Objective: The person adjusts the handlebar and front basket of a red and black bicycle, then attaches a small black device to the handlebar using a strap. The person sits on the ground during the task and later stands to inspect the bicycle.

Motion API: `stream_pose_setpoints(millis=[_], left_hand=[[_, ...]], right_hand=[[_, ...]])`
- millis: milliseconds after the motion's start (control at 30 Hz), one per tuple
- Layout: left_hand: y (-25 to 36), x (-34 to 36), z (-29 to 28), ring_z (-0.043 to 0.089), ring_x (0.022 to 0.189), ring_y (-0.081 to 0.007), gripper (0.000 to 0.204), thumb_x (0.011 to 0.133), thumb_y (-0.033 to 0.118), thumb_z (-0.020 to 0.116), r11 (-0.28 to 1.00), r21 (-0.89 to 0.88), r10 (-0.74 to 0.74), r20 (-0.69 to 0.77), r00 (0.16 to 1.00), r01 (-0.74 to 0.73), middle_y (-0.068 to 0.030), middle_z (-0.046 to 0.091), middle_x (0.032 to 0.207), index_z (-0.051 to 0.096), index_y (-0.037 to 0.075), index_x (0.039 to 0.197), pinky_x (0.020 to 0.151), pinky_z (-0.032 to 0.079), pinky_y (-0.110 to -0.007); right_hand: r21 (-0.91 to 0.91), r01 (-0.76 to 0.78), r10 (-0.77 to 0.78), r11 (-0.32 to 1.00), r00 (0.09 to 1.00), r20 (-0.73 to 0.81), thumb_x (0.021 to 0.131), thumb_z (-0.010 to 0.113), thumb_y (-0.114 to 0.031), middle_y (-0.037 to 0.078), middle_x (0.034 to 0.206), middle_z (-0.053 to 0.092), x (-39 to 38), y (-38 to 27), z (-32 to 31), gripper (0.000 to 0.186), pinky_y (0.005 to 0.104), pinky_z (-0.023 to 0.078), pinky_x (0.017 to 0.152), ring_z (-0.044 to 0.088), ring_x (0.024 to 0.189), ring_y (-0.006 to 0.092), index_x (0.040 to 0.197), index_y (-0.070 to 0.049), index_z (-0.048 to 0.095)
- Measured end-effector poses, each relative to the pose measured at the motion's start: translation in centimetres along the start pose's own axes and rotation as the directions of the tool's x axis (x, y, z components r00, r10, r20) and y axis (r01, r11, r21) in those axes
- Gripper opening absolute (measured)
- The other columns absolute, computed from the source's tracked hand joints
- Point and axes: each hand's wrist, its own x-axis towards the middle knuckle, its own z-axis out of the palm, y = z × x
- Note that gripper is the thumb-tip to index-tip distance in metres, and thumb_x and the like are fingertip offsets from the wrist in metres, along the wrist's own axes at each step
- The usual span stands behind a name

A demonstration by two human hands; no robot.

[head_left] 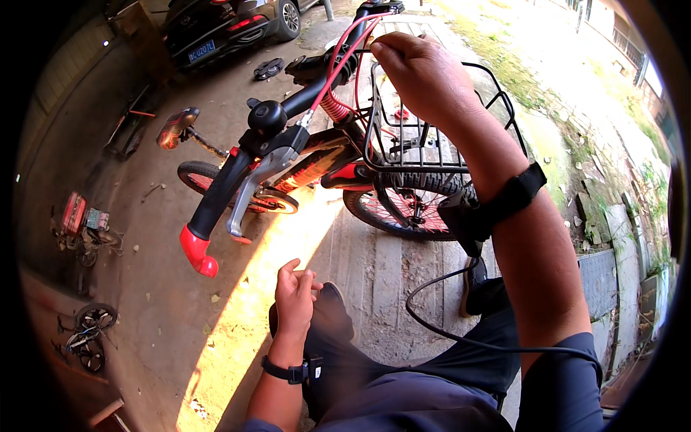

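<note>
Black rod (364, 50) seemingly pinched in my right hand (426, 78), I'd steady the handlebar (302, 99) with my empty, loosely parted left hand (294, 297).

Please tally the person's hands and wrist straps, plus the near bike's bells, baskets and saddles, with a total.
Hands (left hand, right hand): 2
Wrist straps: 2
Bell: 1
Basket: 1
Saddle: 1
Total: 7

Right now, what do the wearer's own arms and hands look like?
Left hand and right hand ungloved. Left wrist: black strap. Right forearm: broader black band, dark boxy device, black cable running from it. Right sleeve: dark blue, ending near the elbow.
</note>
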Motion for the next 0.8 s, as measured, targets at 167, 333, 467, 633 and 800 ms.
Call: stream_pose_setpoints(millis=[167,333,467,633,800], left_hand=[[-1.1,0.3,-0.4,0.064,0.076,-0.0099,0.036,0.101,0.009,0.058,1.000,-0.019,0.000,0.002,1.000,0.000,-0.0069,0.065,0.097,0.045,-0.002,0.133,0.058,0.047,-0.020],[-1.6,0.5,-0.5,0.064,0.078,-0.0092,0.037,0.102,0.010,0.058,0.999,0.010,0.030,0.015,0.999,-0.030,-0.0061,0.063,0.096,0.044,-0.002,0.134,0.059,0.047,-0.020],[-1.6,0.4,-0.1,0.063,0.076,-0.0094,0.036,0.101,0.009,0.057,0.998,0.033,0.056,0.013,0.998,-0.056,-0.0064,0.064,0.095,0.045,-0.001,0.133,0.058,0.046,-0.019],[-1.7,0.3,0.0,0.062,0.075,-0.0090,0.037,0.101,0.010,0.057,0.996,0.055,0.074,0.022,0.997,-0.075,-0.0059,0.063,0.094,0.045,-0.001,0.134,0.058,0.046,-0.019],[-1.7,0.1,0.3,0.059,0.073,-0.0073,0.038,0.101,0.010,0.058,0.994,0.062,0.084,0.037,0.996,-0.086,-0.0058,0.062,0.094,0.044,-0.003,0.134,0.059,0.045,-0.020]], right_hand=[[0.054,0.063,-0.059,0.997,0.996,-0.068,0.099,0.051,-0.046,0.020,0.101,0.070,0.0,0.7,0.5,0.037,0.0495,0.053,0.086,0.064,0.104,0.0369,0.116,-0.021,0.072],[0.007,0.106,-0.104,0.994,0.987,-0.121,0.099,0.052,-0.046,0.016,0.097,0.071,0.1,0.7,0.8,0.035,0.0484,0.054,0.085,0.065,0.103,0.0352,0.114,-0.022,0.073],[-0.066,0.140,-0.148,0.988,0.978,-0.145,0.098,0.055,-0.044,0.013,0.093,0.070,0.0,0.6,0.6,0.032,0.0466,0.054,0.081,0.066,0.099,0.0327,0.110,-0.020,0.073],[-0.255,0.225,-0.281,0.940,0.936,-0.212,0.098,0.060,-0.042,0.011,0.092,0.070,-0.2,-0.9,0.1,0.031,0.0444,0.053,0.078,0.064,0.099,0.0306,0.108,-0.016,0.074],[-0.326,0.327,-0.378,0.887,0.920,-0.105,0.094,0.063,-0.031,0.017,0.089,0.062,-0.2,-0.5,-1.4,0.022,0.0468,0.051,0.076,0.062,0.092,0.0344,0.107,-0.014,0.071]])
